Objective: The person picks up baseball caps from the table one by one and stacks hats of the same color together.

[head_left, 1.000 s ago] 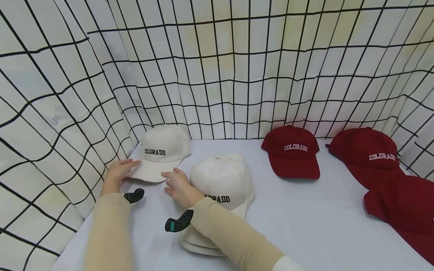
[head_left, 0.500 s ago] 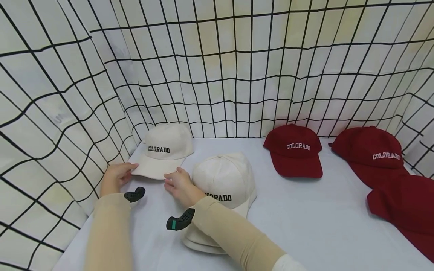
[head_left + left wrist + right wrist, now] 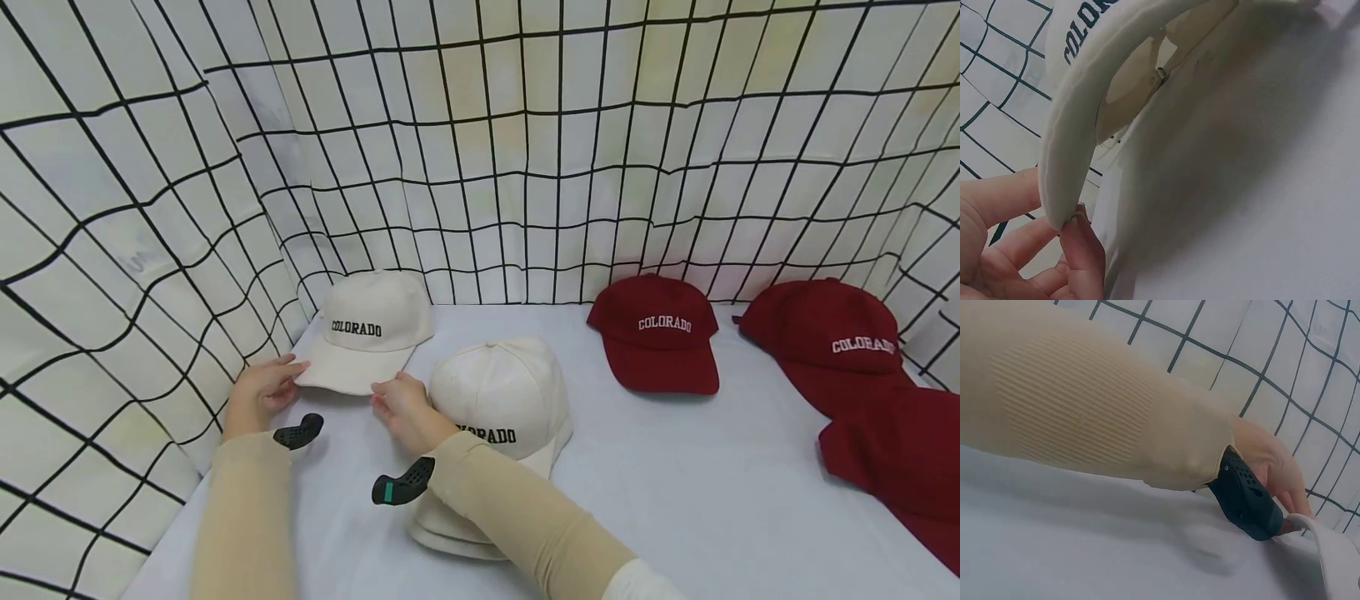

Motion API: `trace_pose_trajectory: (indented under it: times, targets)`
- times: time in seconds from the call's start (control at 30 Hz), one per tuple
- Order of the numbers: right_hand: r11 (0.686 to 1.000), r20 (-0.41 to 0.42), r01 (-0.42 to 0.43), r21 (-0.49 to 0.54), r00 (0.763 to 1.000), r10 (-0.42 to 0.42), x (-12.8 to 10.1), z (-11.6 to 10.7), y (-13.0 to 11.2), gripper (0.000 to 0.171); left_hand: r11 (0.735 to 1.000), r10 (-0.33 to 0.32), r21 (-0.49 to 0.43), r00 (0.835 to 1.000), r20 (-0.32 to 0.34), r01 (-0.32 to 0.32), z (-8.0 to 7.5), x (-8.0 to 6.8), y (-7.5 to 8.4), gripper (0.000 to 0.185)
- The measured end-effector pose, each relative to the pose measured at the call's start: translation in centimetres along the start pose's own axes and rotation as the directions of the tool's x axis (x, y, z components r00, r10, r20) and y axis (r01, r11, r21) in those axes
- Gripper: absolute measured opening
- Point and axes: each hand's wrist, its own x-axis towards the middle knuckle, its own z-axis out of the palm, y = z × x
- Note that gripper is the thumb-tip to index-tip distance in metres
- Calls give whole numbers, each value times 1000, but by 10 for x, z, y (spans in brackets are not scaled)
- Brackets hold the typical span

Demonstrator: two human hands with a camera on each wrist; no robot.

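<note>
While both tan sleeves (image 3: 247,517) reach forward from the near edge, the closest thing on the white bench (image 3: 675,492) is a stack of cream caps (image 3: 498,417), its top cap lettered COLORADO, lying just right of the right forearm. Beyond it, the right hand (image 3: 401,408) rests at the right corner of the brim of a single cream cap (image 3: 371,329); its fingers (image 3: 386,392) are curled at the brim edge, though the head view does not show whether they pinch it. On the other side, the left hand (image 3: 258,392) holds the left corner of the same brim: in the left wrist view the thumb lies over the brim's edge and a fingertip (image 3: 1082,240) presses up from below, so the fingers pinch the cream cap (image 3: 1085,112), whose brim is lifted off the bench there. This cap sits near the back left corner, close to the black wire grid (image 3: 480,150) that walls the bench. Farther right, well apart from the hands, one red cap (image 3: 656,333) lies near the back wall, and more red caps (image 3: 862,375) overlap at the right edge.
</note>
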Motion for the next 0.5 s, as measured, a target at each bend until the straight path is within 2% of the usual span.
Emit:
trace_pose_trajectory:
  times: [0.13,0.27,0.4,0.43,0.5]
  targets:
    - [1000,-3,11,10,1000,-11,-2,1,1,63,995,-26,-90,999,38,29,-2,-2,2,80]
    - [999,14,34,40,999,-35,-5,1,0,64,990,-1,-143,993,115,17,-3,-7,5,80]
    - [993,34,91,81,995,-94,-8,1,-1,65,967,44,-253,976,215,12,-3,-14,7,38]
    - [990,35,109,92,993,-113,-8,1,-2,64,960,54,-280,970,235,15,-3,-16,8,31]
    - [984,28,145,105,988,-149,-8,1,-2,64,949,67,-313,963,260,19,-2,-20,9,33]
